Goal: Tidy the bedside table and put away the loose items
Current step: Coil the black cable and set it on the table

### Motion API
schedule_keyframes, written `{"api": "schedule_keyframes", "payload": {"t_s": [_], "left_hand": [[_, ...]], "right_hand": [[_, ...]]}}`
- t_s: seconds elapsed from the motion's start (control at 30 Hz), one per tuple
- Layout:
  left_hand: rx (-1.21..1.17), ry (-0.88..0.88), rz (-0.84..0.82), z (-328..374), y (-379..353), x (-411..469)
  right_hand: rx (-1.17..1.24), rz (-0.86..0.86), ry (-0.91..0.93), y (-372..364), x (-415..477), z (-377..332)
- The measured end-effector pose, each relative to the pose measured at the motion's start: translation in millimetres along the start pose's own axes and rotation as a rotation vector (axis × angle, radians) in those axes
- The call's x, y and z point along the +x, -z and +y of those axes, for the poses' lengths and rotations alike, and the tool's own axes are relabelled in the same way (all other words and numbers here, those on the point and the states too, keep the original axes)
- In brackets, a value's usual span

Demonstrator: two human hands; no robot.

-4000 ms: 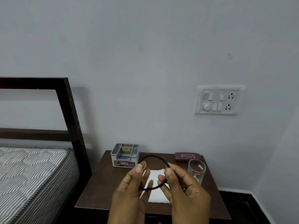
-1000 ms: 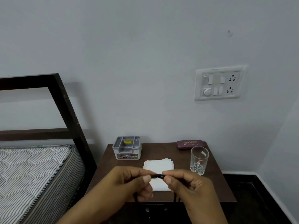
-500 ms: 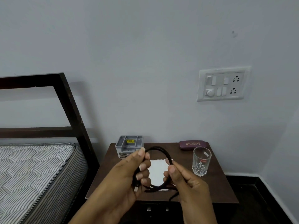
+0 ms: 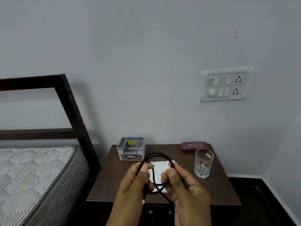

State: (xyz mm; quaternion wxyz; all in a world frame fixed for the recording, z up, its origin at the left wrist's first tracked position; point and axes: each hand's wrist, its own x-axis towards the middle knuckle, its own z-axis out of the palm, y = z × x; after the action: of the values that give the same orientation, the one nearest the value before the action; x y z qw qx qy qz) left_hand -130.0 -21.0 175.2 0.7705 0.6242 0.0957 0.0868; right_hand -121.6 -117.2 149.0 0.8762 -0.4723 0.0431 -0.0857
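Note:
A black cable (image 4: 158, 155) is coiled into a loop above the dark wooden bedside table (image 4: 216, 188). My left hand (image 4: 132, 186) pinches the loop's left side, and a white plug end hangs below its fingers. My right hand (image 4: 184, 186) grips the loop's right side. Under the loop lies a white folded cloth or paper (image 4: 160, 167). A grey compartment organizer (image 4: 131, 148) stands at the back left of the table. A maroon spectacle case (image 4: 194, 146) lies at the back right, with a clear glass tumbler (image 4: 203, 163) in front of it.
A bed with a striped mattress (image 4: 35, 176) and dark headboard frame (image 4: 71, 108) stands close to the table's left side. A white switch and socket panel (image 4: 225, 84) is on the wall above the table. Drawer handles (image 4: 160, 212) show on the table's front.
One second ago both hands pinched the cable bunched low and flat. The hands have since lifted and spread it into a round double loop over the white cloth.

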Motion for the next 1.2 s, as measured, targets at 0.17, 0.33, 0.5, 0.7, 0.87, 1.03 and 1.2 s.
{"api": "schedule_keyframes", "payload": {"t_s": [0.17,0.33,0.5,0.7,0.87,1.03,1.2], "left_hand": [[0.12,-0.122,-0.089,10.2,1.3,4.6],[-0.084,0.008,-0.171,23.7,4.4,8.6],[-0.285,0.088,-0.308,39.9,8.2,4.6],[-0.258,0.047,-0.281,64.1,10.8,8.1],[-0.231,-0.009,-0.141,73.7,22.2,24.3],[-0.152,-0.035,-0.038,65.0,32.1,31.9],[-0.015,-0.049,-0.07,54.8,36.2,30.3]], "right_hand": [[0.11,-0.042,-0.06,2.8,-0.7,-4.4],[0.078,-0.164,-0.125,11.4,5.2,-9.4],[-0.272,-0.336,-0.06,24.2,9.1,-19.4],[-0.794,-0.366,0.047,39.5,11.6,-19.3],[-0.719,-0.53,-0.044,51.1,15.7,-24.0],[-0.787,-0.488,0.038,56.9,21.4,-22.1],[-1.297,-0.301,0.392,65.3,27.9,-11.4]]}}
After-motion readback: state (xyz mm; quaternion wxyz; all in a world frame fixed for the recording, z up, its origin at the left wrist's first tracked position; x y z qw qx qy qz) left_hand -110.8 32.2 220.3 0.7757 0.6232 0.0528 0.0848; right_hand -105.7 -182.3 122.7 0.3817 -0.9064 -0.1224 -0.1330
